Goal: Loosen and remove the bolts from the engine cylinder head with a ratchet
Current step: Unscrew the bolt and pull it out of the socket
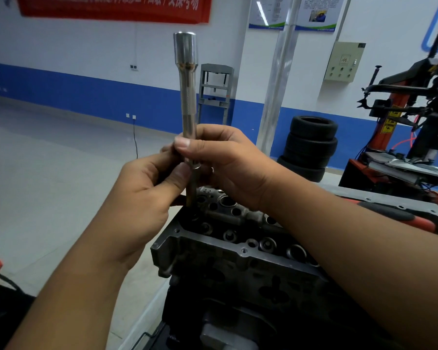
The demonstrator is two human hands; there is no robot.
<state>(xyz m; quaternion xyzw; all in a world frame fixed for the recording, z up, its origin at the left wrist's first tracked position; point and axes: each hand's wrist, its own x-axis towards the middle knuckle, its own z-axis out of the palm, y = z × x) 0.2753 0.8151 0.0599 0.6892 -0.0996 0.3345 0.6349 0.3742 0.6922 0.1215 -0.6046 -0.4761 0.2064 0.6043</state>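
Head camera looking forward and down from close above the work.

A single wide-angle view is sitting at the person's head, facing ahead and tilting downward, with both forearms reaching in from the bottom corners. The left hand (pixel 147 183) and right hand (pixel 228 162) are meeting near the middle, close to the lens; an extension bar (pixel 189 102) is rising upright from between their fingers (pixel 185 145). Just below the fingers the cylinder head (pixel 233 238) is filling the lower centre. Beyond the fingers, far off, the wall (pixel 86 54) is bending with lens distortion. No second view is sharing the scene.
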